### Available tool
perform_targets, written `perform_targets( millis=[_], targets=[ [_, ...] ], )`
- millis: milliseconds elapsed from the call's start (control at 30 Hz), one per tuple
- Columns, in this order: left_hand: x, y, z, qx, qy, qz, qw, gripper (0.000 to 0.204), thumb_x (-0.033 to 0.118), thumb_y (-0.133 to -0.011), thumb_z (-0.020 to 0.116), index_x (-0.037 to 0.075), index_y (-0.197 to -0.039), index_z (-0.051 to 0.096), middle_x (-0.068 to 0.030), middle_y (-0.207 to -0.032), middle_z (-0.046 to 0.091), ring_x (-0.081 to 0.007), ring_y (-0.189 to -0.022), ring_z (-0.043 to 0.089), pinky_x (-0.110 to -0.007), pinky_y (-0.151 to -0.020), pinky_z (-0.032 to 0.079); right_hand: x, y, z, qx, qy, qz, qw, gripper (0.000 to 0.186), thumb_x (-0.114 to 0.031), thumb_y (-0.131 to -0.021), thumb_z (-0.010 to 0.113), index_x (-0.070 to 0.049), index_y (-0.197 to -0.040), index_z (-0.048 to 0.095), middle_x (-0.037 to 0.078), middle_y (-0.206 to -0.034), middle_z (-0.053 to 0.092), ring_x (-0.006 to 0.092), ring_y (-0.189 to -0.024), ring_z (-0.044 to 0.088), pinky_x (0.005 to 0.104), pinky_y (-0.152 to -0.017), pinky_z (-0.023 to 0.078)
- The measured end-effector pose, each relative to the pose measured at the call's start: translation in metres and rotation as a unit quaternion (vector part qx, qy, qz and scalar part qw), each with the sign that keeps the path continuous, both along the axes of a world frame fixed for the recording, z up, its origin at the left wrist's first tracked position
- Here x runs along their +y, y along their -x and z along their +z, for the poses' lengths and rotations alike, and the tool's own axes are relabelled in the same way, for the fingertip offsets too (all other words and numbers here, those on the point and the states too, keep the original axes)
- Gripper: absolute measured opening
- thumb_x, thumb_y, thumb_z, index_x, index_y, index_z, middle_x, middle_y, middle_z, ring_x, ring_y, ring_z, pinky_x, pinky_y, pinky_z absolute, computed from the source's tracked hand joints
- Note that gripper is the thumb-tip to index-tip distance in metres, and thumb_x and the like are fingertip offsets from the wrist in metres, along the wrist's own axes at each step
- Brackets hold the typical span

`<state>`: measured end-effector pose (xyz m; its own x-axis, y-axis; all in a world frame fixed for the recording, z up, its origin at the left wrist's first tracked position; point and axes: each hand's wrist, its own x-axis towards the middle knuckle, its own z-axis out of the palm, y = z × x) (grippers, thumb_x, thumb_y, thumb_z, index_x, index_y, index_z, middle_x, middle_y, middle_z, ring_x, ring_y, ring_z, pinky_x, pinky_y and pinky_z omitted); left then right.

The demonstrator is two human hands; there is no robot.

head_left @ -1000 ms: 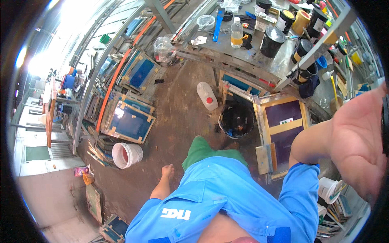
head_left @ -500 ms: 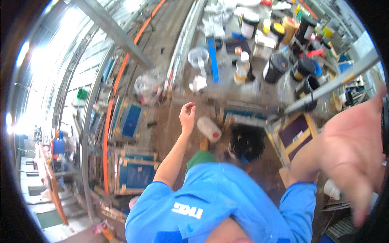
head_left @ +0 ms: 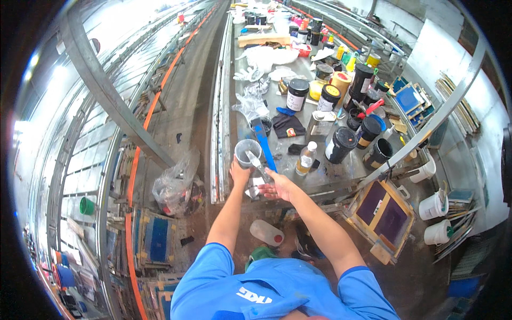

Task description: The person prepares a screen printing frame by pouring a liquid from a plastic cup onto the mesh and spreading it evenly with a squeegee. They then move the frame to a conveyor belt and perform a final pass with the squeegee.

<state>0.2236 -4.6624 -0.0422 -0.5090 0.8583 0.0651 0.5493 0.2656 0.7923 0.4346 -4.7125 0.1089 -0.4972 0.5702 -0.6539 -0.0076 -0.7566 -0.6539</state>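
At the table's near edge my left hand is closed round the side of a clear plastic cup. A pale, flat-ended tool leans in the cup, its handle slanting out over the rim toward my right hand. That hand's fingers are stretched and apart beside the handle's end; whether they touch it is unclear. A long blue flat stick lies just right of the cup. Further right stands a clear bottle with amber liquid and a white cap. A crumpled white scrap is between my hands.
Black lidded tubs crowd the table's right side, with a dark cloth and plastic wrap further in. A metal post slants up at right. Framed screens, a white jug and a plastic bag are below the table level.
Both hands have reached forward to the table; my right hand came in from the far right. My left hand has taken hold of the clear cup. The view has tilted up along the table.
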Motion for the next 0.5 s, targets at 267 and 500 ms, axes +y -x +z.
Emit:
perform_targets(
  millis=[267, 500],
  targets=[
    [-0.006, -0.005, 0.033, -0.141, -0.115, 0.003, 0.983, 0.085, 0.017, -0.062, 0.087, 0.005, -0.135, 0.046, -0.0188, -0.128, 0.058, -0.0336, -0.120, 0.056, -0.040, -0.099, 0.044, 0.011, 0.034, 0.018, -0.128, -0.069, 0.030, 0.989, 0.024, -0.032, -0.097, 0.058, -0.008, -0.099, 0.058, 0.004, -0.084, 0.065, 0.0078, -0.060, 0.055, 0.0240, -0.051, 0.047],
    [-0.067, -0.014, 0.086, -0.080, -0.245, -0.036, 0.966, 0.087, 0.006, -0.062, 0.087, 0.000, -0.133, 0.038, -0.0212, -0.140, 0.045, -0.0347, -0.131, 0.045, -0.042, -0.107, 0.038, -0.009, -0.027, 0.083, -0.225, -0.548, 0.182, 0.785, 0.035, -0.021, -0.093, 0.061, -0.004, -0.123, 0.061, 0.008, -0.085, 0.067, 0.0182, -0.065, 0.060, 0.0337, -0.061, 0.049]
  ],
)
